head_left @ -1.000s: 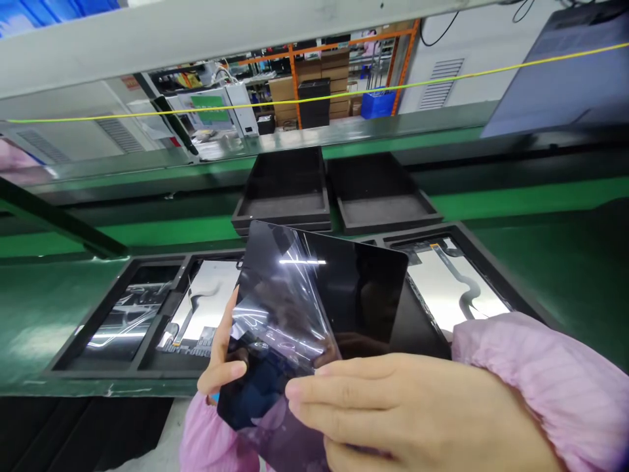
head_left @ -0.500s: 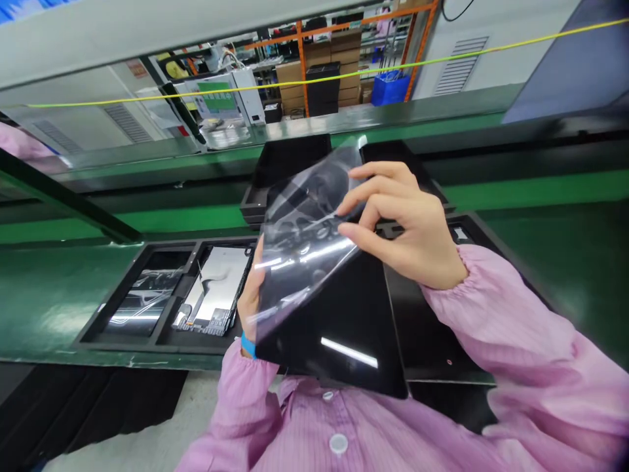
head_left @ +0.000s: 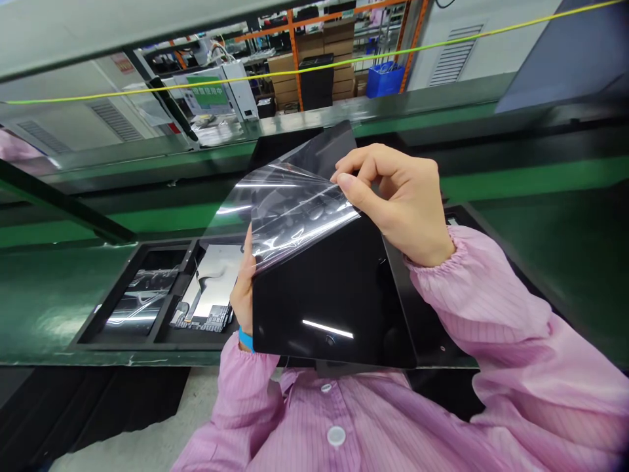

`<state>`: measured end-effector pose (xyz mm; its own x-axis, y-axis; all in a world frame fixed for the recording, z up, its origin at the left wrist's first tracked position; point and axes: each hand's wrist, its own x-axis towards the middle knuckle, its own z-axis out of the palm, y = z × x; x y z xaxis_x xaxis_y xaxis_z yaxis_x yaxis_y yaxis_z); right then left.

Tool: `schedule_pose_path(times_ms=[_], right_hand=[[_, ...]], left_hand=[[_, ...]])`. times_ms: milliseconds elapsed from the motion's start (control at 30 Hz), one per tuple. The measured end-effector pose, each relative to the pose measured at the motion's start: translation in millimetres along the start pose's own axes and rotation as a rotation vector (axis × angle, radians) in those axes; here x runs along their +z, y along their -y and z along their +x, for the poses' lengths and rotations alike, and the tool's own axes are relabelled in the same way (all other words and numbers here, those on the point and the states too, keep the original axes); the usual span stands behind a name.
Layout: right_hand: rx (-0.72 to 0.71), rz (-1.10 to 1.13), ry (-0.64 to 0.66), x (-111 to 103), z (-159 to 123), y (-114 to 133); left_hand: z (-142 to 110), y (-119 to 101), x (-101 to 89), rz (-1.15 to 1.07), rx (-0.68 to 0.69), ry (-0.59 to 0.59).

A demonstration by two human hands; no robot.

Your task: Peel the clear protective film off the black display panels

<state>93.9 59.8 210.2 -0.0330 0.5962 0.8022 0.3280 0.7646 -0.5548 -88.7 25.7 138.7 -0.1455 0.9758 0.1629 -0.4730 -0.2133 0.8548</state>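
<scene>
A glossy black screen panel (head_left: 324,301) is held up in front of my body, tilted toward me. My left hand (head_left: 242,288), with a blue band at the wrist, grips its left edge; most of those fingers are behind the panel. Clear protective film (head_left: 295,216) covers the upper part, wrinkled and partly lifted, with a flap spreading beyond the left edge. Thumb and fingertips of my right hand (head_left: 398,196) pinch the film near the panel's upper right side.
At left on the green bench (head_left: 44,288) lies a black divided tray (head_left: 83,334), holding a film-covered panel (head_left: 142,305) and a silver-backed part with a ribbon cable (head_left: 216,282). Black trays stand behind and right of the panel. A yellow cord (head_left: 314,65) crosses above.
My right hand's fingers have closed into a tighter pinch on the film. The film has shifted, its flap now reaching past the left edge, and more of the black surface shows.
</scene>
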Motion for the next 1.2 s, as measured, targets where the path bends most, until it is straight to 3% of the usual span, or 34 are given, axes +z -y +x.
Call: schedule_pose_path(times_ms=[100,267,533,733,1033,1200], right_hand=[[0.007,0.005,0.0,-1,-1,1],[0.022,0.07,-0.014,-4,-3,-11],[0.062,0.161,-0.081,-17,-12,-37],[0.082,0.11,-0.088,-15,-17,-40],[0.157,0.09,-0.077,-11,-18,-36],[0.304,0.098,0.032,-2,-25,-39]], left_hand=[[-1,2,0.6,-0.076,0.023,0.045],[-2,4,-7.3,-0.001,0.044,0.022],[-9,-3,14.8,0.027,0.078,0.143],[-8,-8,12.2,-0.035,-0.07,0.191],[-8,-13,10.3,-0.01,-0.144,0.086],[-1,-14,0.6,-0.088,-0.354,0.061]])
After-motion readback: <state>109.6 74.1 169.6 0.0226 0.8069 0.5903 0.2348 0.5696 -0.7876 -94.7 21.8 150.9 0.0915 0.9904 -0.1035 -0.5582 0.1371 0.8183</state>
